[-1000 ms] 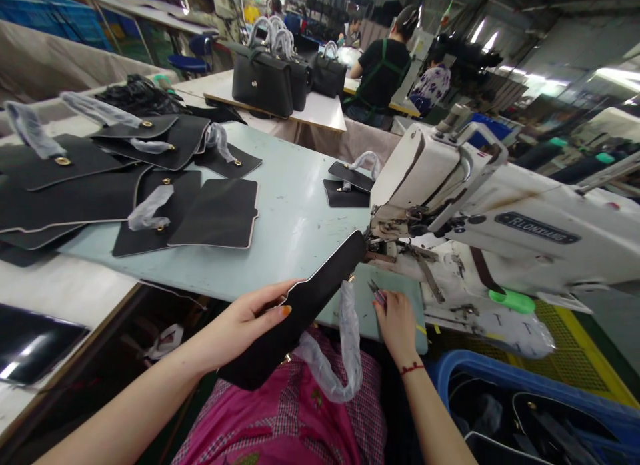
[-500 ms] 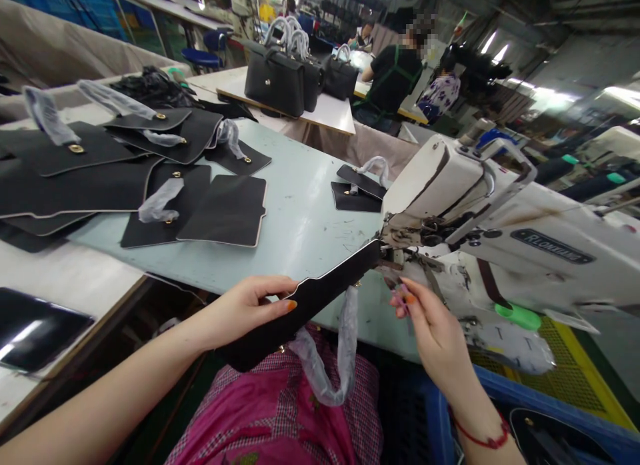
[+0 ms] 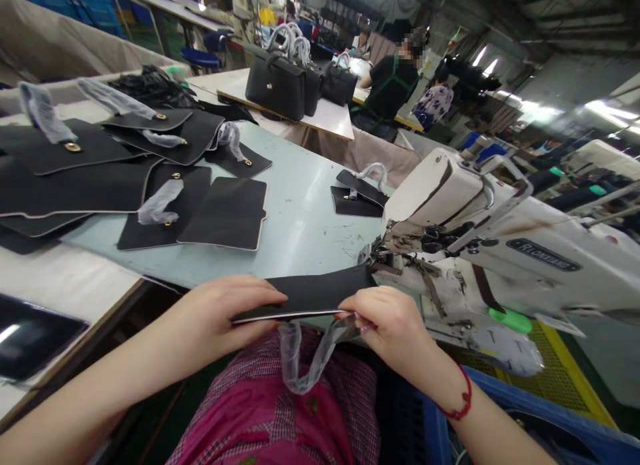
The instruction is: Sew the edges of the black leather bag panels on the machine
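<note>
A black bag panel [image 3: 313, 292] with a pale edge lies between my hands, its far end at the foot of the sewing machine [image 3: 425, 192]. My left hand [image 3: 235, 308] pinches its left end, thumb underneath and fingers on top. With its fingers closed on the near edge, my right hand [image 3: 387, 315] grips the panel further right. A small pinkish thing, mostly hidden, shows under the right fingers. From the panel a handle [image 3: 300, 378] wrapped in clear plastic hangs in a loop over my lap.
Several black panels [image 3: 225, 212] with wrapped handles lie on the left of the pale green table [image 3: 285, 218]. Two smaller pieces [image 3: 357, 202] lie beside the machine. A blue crate [image 3: 500, 385] stands low on the right. Finished handbags [image 3: 275, 85] and people are further back.
My right hand has moved left from beside the machine onto the panel's near edge. The panel has turned flatter, its far end slightly lower, and the handle loop has shifted left.
</note>
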A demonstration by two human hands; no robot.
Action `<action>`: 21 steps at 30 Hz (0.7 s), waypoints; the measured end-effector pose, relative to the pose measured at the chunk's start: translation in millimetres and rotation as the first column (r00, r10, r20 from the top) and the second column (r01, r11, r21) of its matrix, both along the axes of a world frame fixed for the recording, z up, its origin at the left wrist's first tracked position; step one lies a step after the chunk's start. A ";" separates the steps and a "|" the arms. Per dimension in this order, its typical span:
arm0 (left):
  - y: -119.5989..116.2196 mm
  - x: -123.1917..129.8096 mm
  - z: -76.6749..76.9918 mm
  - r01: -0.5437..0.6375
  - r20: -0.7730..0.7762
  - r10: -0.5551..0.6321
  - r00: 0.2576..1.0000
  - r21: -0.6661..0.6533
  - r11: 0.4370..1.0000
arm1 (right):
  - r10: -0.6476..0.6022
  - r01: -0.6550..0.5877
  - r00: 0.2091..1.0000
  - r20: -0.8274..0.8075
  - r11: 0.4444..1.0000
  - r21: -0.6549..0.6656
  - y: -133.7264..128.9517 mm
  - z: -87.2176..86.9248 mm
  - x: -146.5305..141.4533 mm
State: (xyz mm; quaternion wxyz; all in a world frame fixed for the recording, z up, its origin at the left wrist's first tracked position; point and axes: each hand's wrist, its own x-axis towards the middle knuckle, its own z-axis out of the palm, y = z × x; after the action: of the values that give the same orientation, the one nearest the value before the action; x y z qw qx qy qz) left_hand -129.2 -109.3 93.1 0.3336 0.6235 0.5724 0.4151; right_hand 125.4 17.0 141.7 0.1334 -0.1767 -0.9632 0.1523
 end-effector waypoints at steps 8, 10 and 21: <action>-1.1 7.3 6.6 -0.138 0.001 0.140 0.990 0.176 0.975 | -0.237 0.217 0.970 -0.050 0.943 -0.253 -9.5 26.4 48.5; 0.7 11.0 8.9 -0.112 -0.068 0.131 0.989 0.233 0.966 | -0.253 0.244 0.967 -0.021 0.950 -0.194 -9.4 37.1 60.7; 1.0 12.7 5.3 0.067 -0.292 -0.002 0.956 0.212 0.975 | -0.208 0.208 0.976 0.062 0.978 0.009 -18.6 31.4 67.1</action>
State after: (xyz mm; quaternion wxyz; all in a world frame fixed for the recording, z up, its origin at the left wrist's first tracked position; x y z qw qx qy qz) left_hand -116.4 -108.3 98.4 0.1823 0.7206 0.5547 0.3738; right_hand 192.5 -1.6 173.1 0.1186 -0.2809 -0.9433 0.1310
